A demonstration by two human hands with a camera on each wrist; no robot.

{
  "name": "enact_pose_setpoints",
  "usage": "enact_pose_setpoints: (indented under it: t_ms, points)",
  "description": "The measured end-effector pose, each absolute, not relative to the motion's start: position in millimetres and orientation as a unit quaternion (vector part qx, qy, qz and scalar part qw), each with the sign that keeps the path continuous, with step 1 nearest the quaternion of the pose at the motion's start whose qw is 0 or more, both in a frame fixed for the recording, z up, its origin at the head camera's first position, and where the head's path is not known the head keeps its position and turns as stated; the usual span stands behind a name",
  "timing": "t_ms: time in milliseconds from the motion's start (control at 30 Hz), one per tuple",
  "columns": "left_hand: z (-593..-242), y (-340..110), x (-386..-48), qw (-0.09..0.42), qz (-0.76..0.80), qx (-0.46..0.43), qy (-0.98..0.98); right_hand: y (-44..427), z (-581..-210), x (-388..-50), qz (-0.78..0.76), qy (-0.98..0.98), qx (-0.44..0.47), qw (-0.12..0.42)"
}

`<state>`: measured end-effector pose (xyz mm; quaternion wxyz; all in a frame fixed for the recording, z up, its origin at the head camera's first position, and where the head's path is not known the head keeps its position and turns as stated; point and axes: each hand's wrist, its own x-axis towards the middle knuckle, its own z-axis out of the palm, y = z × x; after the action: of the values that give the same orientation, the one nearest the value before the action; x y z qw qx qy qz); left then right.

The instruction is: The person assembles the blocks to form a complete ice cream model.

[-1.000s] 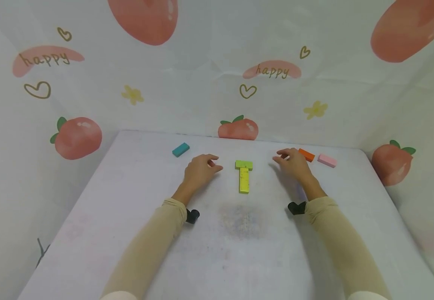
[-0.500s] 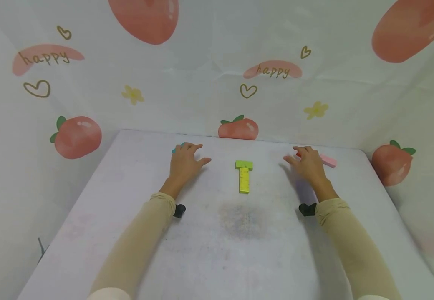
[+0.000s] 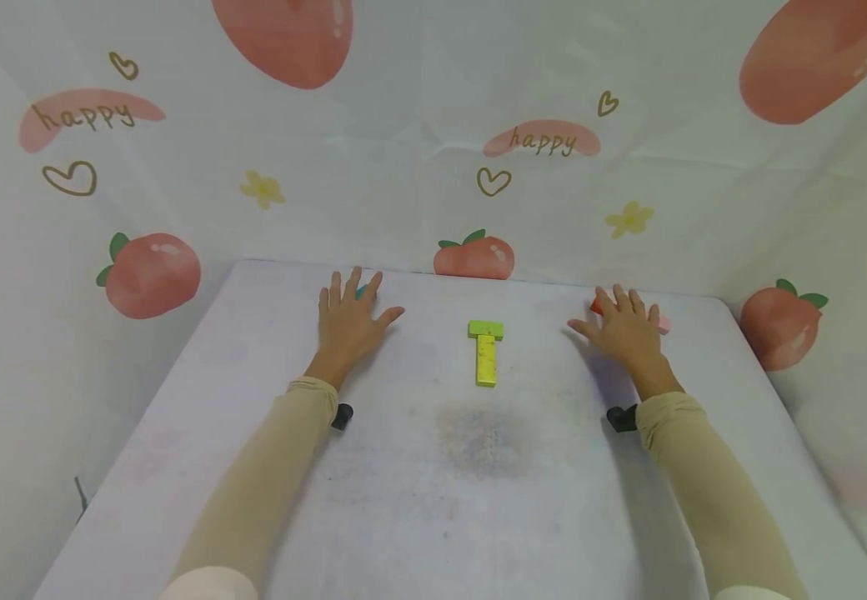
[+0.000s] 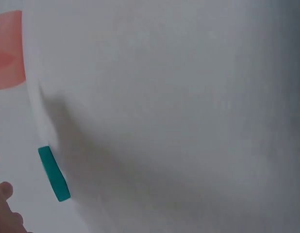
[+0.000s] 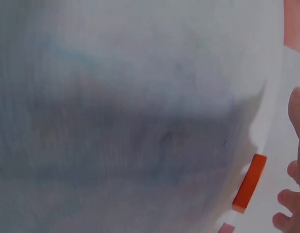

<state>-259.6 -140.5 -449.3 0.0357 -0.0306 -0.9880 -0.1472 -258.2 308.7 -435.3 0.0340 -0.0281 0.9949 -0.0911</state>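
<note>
Fingers [image 3: 335, 292] of the left hand [image 3: 347, 335] were straight and splayed, gripping nothing, near an oblong teal block [image 4: 55, 174] on the white table [image 3: 403, 525]; the right hand [image 3: 624, 333], likewise spread and unladen, partly masked an orange block [image 5: 249, 183] and a pink block [image 3: 664, 324] in the head view. Between the hands, a green block [image 3: 485, 329] lay crosswise beyond a yellow block [image 3: 486, 361], forming a T.

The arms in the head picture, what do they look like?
The left sleeve and right sleeve are long and beige, wrinkled at the ends, with paler cloth at the picture's bottom edge. A small black piece sticks out at each sleeve's end. The left hand and right hand wear no gloves.
</note>
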Motion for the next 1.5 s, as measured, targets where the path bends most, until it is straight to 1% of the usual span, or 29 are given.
enact_pose_setpoints:
  t_ms: [133,433,567,700,867,1200,1300,1500]
  points:
    - [-452,-149,-262,0.031,-0.137,-0.023,-0.990,316,-438,-261,-0.081,0.995,-0.021,0.051]
    - [-457,-164,-265,0.013,-0.143,-0.006,-0.990,325,-443,-269,-0.077,0.995,-0.002,0.058]
    - [-458,-167,-267,0.016,-0.150,0.001,-0.989,328,-443,-271,-0.085,0.995,0.006,0.053]
    - [-456,-170,-267,0.031,-0.159,0.010,-0.987,332,-443,-272,-0.091,0.995,0.014,0.046]
    - [-456,-173,-267,0.054,-0.167,0.027,-0.984,335,-443,-271,-0.089,0.996,0.011,0.024]
    - [-454,-175,-263,0.087,-0.180,0.046,-0.979,337,-442,-266,-0.088,0.994,0.006,-0.060]
    - [-454,-176,-262,0.087,-0.174,0.052,-0.979,336,-440,-266,-0.095,0.993,0.010,-0.068]
    - [-453,-178,-261,0.080,-0.181,0.058,-0.978,337,-442,-268,-0.093,0.993,0.014,-0.065]
